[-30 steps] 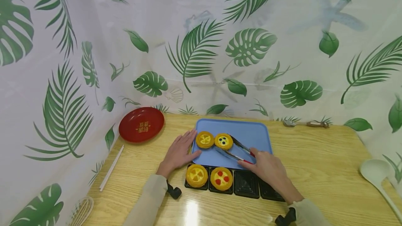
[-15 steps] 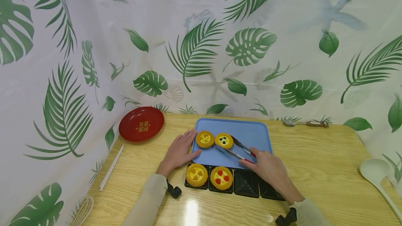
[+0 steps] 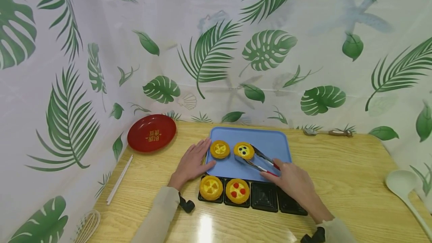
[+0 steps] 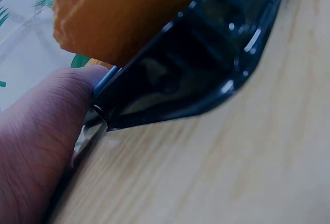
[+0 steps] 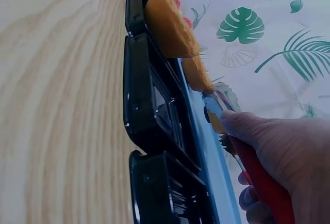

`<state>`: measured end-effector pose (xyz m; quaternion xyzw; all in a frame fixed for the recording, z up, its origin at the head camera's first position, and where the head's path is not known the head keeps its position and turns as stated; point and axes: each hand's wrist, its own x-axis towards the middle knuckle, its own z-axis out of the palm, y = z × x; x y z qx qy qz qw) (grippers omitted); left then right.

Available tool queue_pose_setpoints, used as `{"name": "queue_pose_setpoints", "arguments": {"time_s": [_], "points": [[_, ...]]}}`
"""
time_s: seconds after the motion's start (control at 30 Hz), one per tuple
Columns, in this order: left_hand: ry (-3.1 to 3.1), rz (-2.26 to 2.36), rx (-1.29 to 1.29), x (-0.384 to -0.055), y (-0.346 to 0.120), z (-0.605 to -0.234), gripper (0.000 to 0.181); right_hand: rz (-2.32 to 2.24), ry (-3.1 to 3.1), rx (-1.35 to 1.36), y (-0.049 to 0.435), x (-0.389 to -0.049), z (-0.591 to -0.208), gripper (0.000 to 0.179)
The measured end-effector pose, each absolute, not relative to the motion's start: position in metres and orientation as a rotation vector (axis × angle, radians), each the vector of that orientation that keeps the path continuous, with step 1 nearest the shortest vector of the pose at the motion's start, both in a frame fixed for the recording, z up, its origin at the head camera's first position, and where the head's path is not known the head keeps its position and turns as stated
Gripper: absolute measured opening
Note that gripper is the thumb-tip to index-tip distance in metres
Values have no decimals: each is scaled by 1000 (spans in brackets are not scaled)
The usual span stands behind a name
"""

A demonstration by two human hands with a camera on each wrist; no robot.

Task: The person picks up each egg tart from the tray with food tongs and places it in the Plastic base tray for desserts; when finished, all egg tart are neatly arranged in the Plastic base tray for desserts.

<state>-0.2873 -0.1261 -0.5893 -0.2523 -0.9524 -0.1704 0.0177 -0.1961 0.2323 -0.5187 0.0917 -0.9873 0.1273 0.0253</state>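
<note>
In the head view, my right hand [image 3: 295, 183] grips a pair of red-handled metal tongs [image 3: 251, 163]. Between the arms of the tongs is an egg tart with dark berries [image 3: 244, 155], over the blue tray [image 3: 270, 141]; whether it is lifted, I cannot tell. My left hand [image 3: 190, 164] lies with fingers straight along the tray's left edge. Beside it on the tray sits an egg tart with yellow pieces [image 3: 220, 149]. The right wrist view shows the red handle [image 5: 258, 180] in my right hand, and the left wrist view my left thumb [image 4: 56, 115] near a black compartment [image 4: 170, 74].
A row of black square compartments [image 3: 264, 197] lines the tray's front; the two left ones hold a yellow-topped tart [image 3: 211, 188] and a red-topped tart [image 3: 237, 196]. Around the table are a red plate [image 3: 141, 138], chopsticks [image 3: 120, 180], a whisk [image 3: 88, 226] and a ladle [image 3: 403, 183].
My right hand and the tongs have moved slightly right, and the berry tart has shifted with them, opening a gap from the yellow-topped tart on the tray. My left hand has stayed put.
</note>
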Motion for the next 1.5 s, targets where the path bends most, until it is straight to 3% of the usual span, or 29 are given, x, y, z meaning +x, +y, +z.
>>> {"name": "queue_pose_setpoints", "arguments": {"time_s": [0.13, 0.6, 1.27, 1.33, 1.5], "points": [[-2957, -535, -785, -287, -125, -589, 90, 407, -3056, 261, 234, -190, -513, 73], [-2954, -533, -788, -286, -126, -589, 90, 428, -3029, 245, 242, -162, -498, 70], [-2933, -574, -782, -283, -125, -588, 89, 424, -3079, 70, 256, -101, -487, 87], [-2930, -576, -782, -283, -125, -587, 89, 440, -3105, 25, 258, -95, -487, 85], [-2935, -593, -779, -283, -124, -585, 89, 492, -3121, -39, 259, -79, -491, 59]]}}
